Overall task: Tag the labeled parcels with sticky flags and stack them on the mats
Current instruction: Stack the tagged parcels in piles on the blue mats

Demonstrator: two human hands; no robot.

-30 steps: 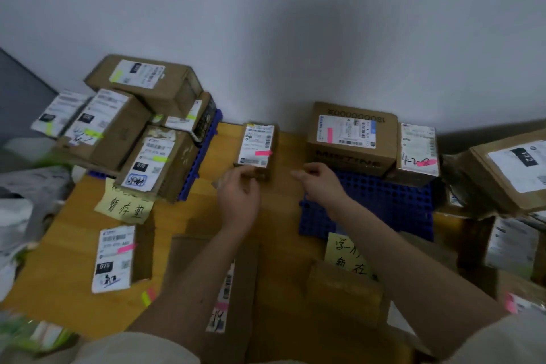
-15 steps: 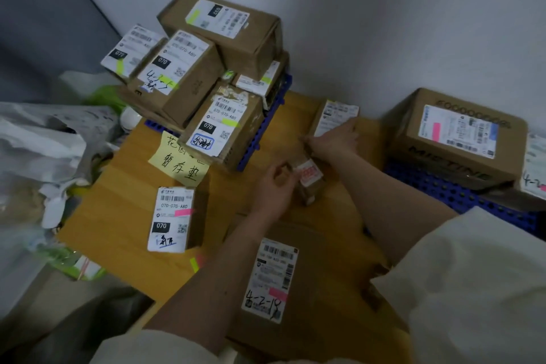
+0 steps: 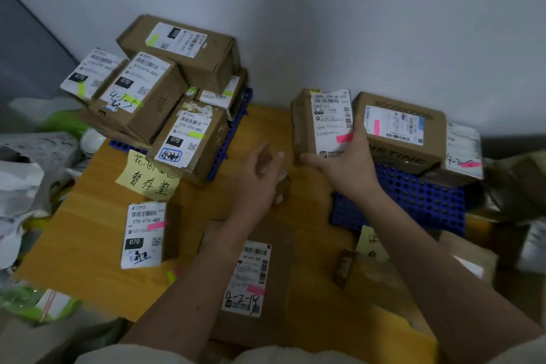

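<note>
Holding: the right hand (image 3: 347, 167) grasps a small parcel (image 3: 320, 124) from below, thumb under its bottom edge, fingers up its right side; the parcel is lifted and tilted above the wooden table (image 3: 88, 230), just left of the right blue mat (image 3: 413, 204).
Flag on it: a pink sticky flag (image 3: 344, 137) sits on its white label, close to the fingers.
Left hand: the left hand (image 3: 257, 183) is over the table centre, fingers curled around a small brown thing; it is blurred, so I cannot tell what it is.
Right mat: a bigger box (image 3: 401, 130) with a pink flag stands on its far part, just beside the held parcel.
Left mat: the left blue mat (image 3: 236, 124) carries a pile of parcels (image 3: 165, 89) with green flags.
Notes: a yellow paper note (image 3: 147, 174) lies in front of this pile.
Table front: two more labelled parcels, one (image 3: 144, 233) at the left and one flat (image 3: 254, 278) between the arms, both with pink flags.
</note>
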